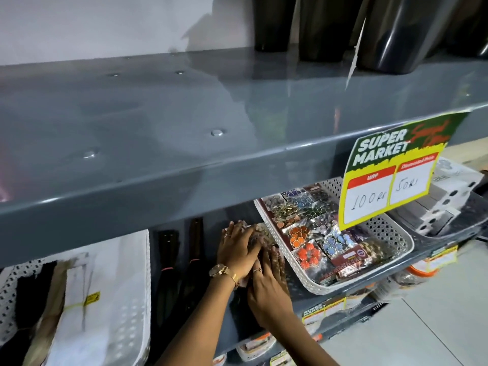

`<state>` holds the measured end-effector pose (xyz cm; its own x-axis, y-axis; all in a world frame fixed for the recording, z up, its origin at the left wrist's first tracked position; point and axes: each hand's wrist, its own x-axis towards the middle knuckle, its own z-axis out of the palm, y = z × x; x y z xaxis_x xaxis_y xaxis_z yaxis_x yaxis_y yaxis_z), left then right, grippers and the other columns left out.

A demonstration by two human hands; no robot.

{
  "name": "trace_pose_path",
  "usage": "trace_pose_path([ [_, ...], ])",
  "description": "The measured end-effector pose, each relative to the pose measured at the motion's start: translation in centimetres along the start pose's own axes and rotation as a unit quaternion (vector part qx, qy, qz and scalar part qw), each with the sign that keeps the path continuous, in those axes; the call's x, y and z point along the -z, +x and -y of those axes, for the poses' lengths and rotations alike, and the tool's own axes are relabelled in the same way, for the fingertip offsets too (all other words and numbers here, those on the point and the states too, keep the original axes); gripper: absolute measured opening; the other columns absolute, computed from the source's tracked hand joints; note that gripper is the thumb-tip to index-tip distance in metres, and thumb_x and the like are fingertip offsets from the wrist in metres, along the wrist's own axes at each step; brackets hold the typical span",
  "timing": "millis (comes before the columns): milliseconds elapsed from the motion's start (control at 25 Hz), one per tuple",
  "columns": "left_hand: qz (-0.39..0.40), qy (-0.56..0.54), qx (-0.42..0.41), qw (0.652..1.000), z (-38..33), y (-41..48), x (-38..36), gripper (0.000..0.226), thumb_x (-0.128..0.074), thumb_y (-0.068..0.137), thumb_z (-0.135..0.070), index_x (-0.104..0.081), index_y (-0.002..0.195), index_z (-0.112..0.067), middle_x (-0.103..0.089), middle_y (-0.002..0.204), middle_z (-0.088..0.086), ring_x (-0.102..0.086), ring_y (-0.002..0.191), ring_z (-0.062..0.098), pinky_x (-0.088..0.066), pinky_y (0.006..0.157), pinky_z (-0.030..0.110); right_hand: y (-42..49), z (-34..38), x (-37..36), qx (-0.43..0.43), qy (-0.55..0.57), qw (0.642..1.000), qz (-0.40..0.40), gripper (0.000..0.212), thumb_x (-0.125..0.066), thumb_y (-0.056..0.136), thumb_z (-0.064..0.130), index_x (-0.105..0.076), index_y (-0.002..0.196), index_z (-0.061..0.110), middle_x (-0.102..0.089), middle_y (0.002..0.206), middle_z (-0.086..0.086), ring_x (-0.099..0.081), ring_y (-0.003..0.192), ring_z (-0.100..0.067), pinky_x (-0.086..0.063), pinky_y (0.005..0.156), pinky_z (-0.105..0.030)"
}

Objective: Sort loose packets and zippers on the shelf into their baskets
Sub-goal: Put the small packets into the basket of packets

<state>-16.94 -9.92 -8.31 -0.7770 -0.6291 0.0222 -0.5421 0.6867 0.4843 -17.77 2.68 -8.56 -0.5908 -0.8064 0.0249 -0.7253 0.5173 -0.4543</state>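
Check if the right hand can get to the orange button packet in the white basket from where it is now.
Probably yes: the right hand lies just left of the white basket, and the orange button packet sits on top, uncovered. Only the low rim lies between.

You are wearing a rose-gold wristwatch (pixel 219 270) and slim bangle (pixel 234 278) on your left wrist, a ring on each hand, and your forearms are showing bare, sleeveless.
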Motion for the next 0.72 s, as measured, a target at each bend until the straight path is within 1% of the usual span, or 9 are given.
trace_pose_path([
  [120,0.015,-0.051,0.007,0.999,-0.3,-0.4,0.9,0.058,-0.028,0.087,-0.062,-0.038,0.138,-0.037,-0.026,0.157,-0.002,-0.010,0.148,0.020,-0.004,0.122,0.045,0.1,0.0,1.3,0.018,0.021,1.000,0.013,0.064,-0.026,0.090,0.029,-0.005,0.148,0.012,0.001,0.159,-0.009,0.011,0.145,-0.021,0.005,0.118,-0.035],
  [240,-0.008,-0.259,0.045,0.965,-1.0,-1.0,3.0,0.070,-0.024,0.080,-0.068,-0.025,0.144,-0.039,-0.019,0.157,-0.010,-0.005,0.147,0.012,0.001,0.121,0.047,-0.2,-0.1,3.7,0.008,0.088,0.996,0.012,0.066,-0.042,0.092,0.044,-0.019,0.146,0.013,-0.019,0.156,-0.008,-0.025,0.142,-0.026,-0.026,0.116,-0.040],
  [320,-0.054,-0.377,0.074,0.922,-1.0,-1.6,4.7,0.063,-0.036,0.088,-0.053,-0.028,0.145,-0.028,-0.027,0.155,-0.004,-0.020,0.145,0.016,-0.012,0.122,0.045,-0.5,-0.4,5.4,0.002,0.102,0.994,-0.027,0.054,-0.048,0.092,0.031,-0.032,0.140,0.013,-0.043,0.142,-0.010,-0.053,0.120,-0.025,-0.043,0.104,-0.038],
  [360,-0.076,-0.383,0.087,0.917,-0.6,-2.2,5.3,0.057,-0.043,0.091,-0.043,-0.035,0.143,-0.020,-0.037,0.151,0.004,-0.033,0.141,0.020,-0.023,0.119,0.044,-0.3,-0.4,6.4,0.004,0.121,0.992,-0.040,0.044,-0.049,0.091,0.017,-0.041,0.133,0.011,-0.055,0.127,-0.011,-0.060,0.106,-0.025,-0.051,0.093,-0.035],
  [440,-0.073,-0.273,0.117,0.952,0.3,-3.7,6.1,0.044,-0.049,0.092,-0.025,-0.048,0.133,-0.010,-0.052,0.139,0.014,-0.049,0.129,0.027,-0.037,0.111,0.040,0.9,0.2,8.4,0.019,0.114,0.993,-0.039,0.030,-0.045,0.088,-0.001,-0.055,0.115,0.008,-0.064,0.091,-0.009,-0.060,0.076,-0.020,-0.052,0.061,-0.021],
  [480,-0.047,-0.190,0.126,0.972,0.3,-4.7,6.1,0.040,-0.051,0.091,-0.020,-0.051,0.130,-0.009,-0.055,0.135,0.015,-0.052,0.125,0.028,-0.040,0.108,0.037,2.0,0.7,9.2,0.038,0.090,0.994,-0.042,0.030,-0.043,0.089,-0.003,-0.059,0.112,0.009,-0.065,0.085,-0.009,-0.059,0.068,-0.019,-0.048,0.054,-0.018],
  [520,-0.022,-0.124,0.123,0.984,0.0,-5.8,5.9,0.040,-0.054,0.089,-0.019,-0.051,0.128,-0.011,-0.057,0.132,0.014,-0.053,0.123,0.028,-0.042,0.105,0.036,3.4,1.2,9.6,0.057,0.067,0.995,-0.046,0.030,-0.043,0.090,-0.001,-0.062,0.110,0.009,-0.068,0.089,-0.010,-0.061,0.069,-0.020,-0.050,0.057,-0.020],
  [600,0.021,-0.076,0.092,0.993,-1.1,-7.4,5.2,0.042,-0.056,0.086,-0.020,-0.052,0.128,-0.017,-0.061,0.128,0.010,-0.057,0.119,0.028,-0.046,0.100,0.035,6.4,2.0,9.6,0.057,0.013,0.998,-0.034,0.026,-0.045,0.090,0.001,-0.064,0.107,0.009,-0.070,0.102,-0.012,-0.067,0.086,-0.026,-0.057,0.076,-0.032],
  [720,0.030,-0.030,0.092,0.995,-2.8,-8.2,4.1,0.042,-0.051,0.087,-0.013,-0.052,0.128,-0.022,-0.060,0.129,0.011,-0.055,0.120,0.031,-0.046,0.099,0.035,8.7,2.5,7.8,0.066,-0.094,0.993,0.004,0.020,-0.049,0.090,0.005,-0.059,0.108,0.005,-0.067,0.108,-0.017,-0.062,0.104,-0.035,-0.057,0.083,-0.042],
])
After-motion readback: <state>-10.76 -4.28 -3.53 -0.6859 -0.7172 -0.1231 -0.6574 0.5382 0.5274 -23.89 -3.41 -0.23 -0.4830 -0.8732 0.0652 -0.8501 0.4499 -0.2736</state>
